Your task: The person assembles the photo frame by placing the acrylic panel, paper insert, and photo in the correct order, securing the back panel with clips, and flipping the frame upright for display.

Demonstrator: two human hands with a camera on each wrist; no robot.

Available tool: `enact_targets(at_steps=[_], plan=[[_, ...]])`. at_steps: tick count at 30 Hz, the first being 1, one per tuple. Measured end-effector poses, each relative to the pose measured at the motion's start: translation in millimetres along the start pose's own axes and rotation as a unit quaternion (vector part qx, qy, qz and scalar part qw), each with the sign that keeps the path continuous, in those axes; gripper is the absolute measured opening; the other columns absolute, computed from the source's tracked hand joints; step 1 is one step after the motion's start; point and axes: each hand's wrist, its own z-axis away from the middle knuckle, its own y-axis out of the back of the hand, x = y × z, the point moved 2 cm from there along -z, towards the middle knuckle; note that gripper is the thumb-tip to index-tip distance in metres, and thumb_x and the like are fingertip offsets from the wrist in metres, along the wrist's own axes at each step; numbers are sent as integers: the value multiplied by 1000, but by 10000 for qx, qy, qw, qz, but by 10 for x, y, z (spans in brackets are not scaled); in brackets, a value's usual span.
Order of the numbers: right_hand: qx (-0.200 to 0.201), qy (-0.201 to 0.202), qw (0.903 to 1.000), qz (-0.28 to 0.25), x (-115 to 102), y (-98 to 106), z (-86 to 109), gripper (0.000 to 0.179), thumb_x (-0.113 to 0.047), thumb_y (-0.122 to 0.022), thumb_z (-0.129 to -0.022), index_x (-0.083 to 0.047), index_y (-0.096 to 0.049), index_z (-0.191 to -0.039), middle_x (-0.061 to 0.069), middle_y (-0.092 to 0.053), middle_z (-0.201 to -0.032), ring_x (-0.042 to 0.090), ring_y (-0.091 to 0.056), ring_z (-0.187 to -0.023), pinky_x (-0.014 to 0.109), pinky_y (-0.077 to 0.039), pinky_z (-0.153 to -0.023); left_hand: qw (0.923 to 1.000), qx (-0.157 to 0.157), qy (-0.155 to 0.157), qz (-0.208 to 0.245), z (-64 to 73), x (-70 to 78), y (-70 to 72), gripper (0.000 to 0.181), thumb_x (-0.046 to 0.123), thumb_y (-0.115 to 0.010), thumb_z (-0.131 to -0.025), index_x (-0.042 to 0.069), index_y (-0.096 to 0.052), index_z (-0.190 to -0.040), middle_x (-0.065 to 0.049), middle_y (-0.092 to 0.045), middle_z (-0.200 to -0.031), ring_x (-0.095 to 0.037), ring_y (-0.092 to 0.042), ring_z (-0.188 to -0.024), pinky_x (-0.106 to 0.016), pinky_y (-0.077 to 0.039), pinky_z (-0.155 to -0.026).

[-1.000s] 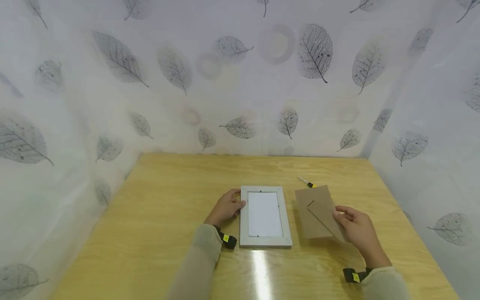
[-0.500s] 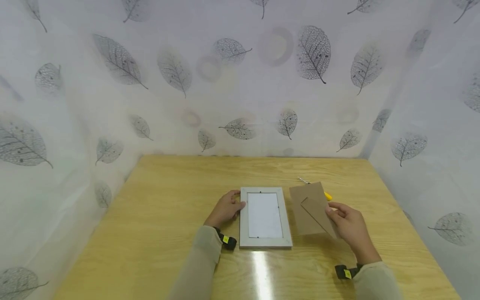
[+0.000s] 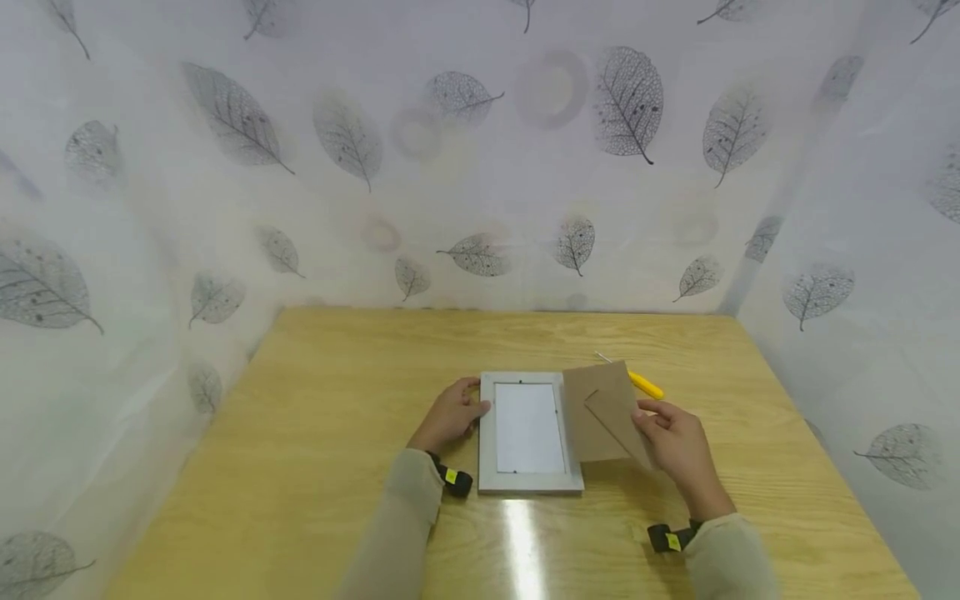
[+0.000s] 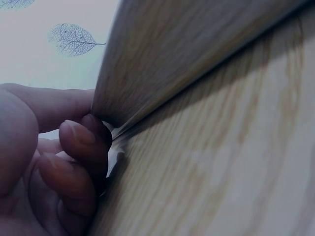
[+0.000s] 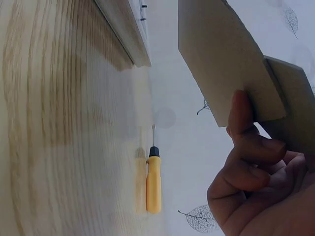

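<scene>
Left-hand grip: I see the left hand holding the frame by its left rim, thumb on top, other fingers bent against the outer side.
Right-hand grip: the right hand pinches the backing board at one edge, leaving the far side unsupported.
Frame: face down on the table, a white sheet within its recess.
Board: raised and tilted; from my head view it overlaps the frame's right rim. The right wrist view suggests a gap, though I can't confirm it along the whole edge.
Tab risk: small dark tabs stick up round the recess; brought down crooked, the board could catch on one and bend it.
Sheet risk: a low corner of the board could scrape the white sheet and push it askew.
Pinch risk: with just one edge held, the board could twist or slip, and its slanting stand leg could swing out.
Sliding risk: should the left hand loosen, a nudge from the board could shift the frame.
Screwdriver: the yellow-handled screwdriver lies behind the board, partly hidden by it; I judge it out of the way.
Backdrop: leaf-print sheeting rises beyond the table, well apart from both hands.
</scene>
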Motion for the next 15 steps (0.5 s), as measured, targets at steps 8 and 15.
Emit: enact_targets(at_steps=[8,15], plan=[[-176,-21,9997,-138,-44,-134,-36,42,-27,-58,-100,3,-58,-129,11,-69,-93,19,-61,-83,30,-48,-69,9997,-110,12,219,-16,-26,3,58,25,-65,-96,13,-40,-146,-4,-61,-72,-15,-51,-53,-29,-44,-51],[-266,-50,9995,-156,-73,-223,-39,40,-25,-58,-100,3,-58,-129,11,-70,-95,22,-63,-86,31,-48,-70,9998,-92,37,190,-13,-25,5,57,26,-65,-96,13,-41,-146,-5,-63,-75,-16,-53,-55,-30,-45,-52]])
